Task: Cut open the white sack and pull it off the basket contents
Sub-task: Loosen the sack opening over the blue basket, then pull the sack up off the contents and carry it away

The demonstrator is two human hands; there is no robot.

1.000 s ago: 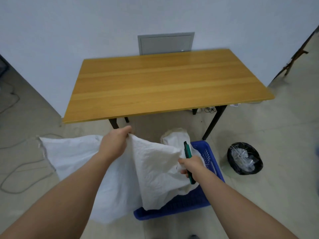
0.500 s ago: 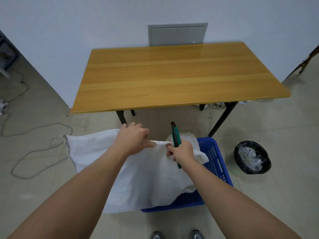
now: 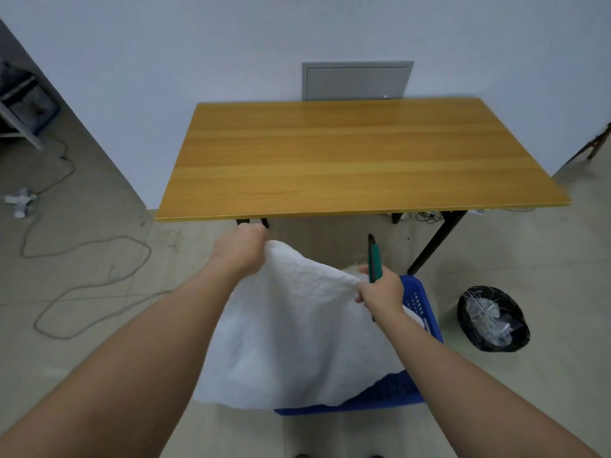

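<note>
The white sack (image 3: 297,338) hangs lifted above the blue plastic basket (image 3: 418,302) on the floor and hides most of it. My left hand (image 3: 243,251) is closed on the sack's upper left edge. My right hand (image 3: 380,290) pinches the sack's upper right edge and also holds a green utility knife (image 3: 374,259) that points up. A little of the basket contents (image 3: 352,268) shows pale behind the sack's top edge.
A wooden table (image 3: 347,160) on black legs stands just beyond the basket, against a white wall. A black-lined bin (image 3: 492,320) with white scraps sits to the right. Cables (image 3: 82,279) trail over the floor on the left.
Both hands have raised the sack and drawn it together, so the part that lay spread to the left now hangs bunched between them. The knife stays upright in my right hand.
</note>
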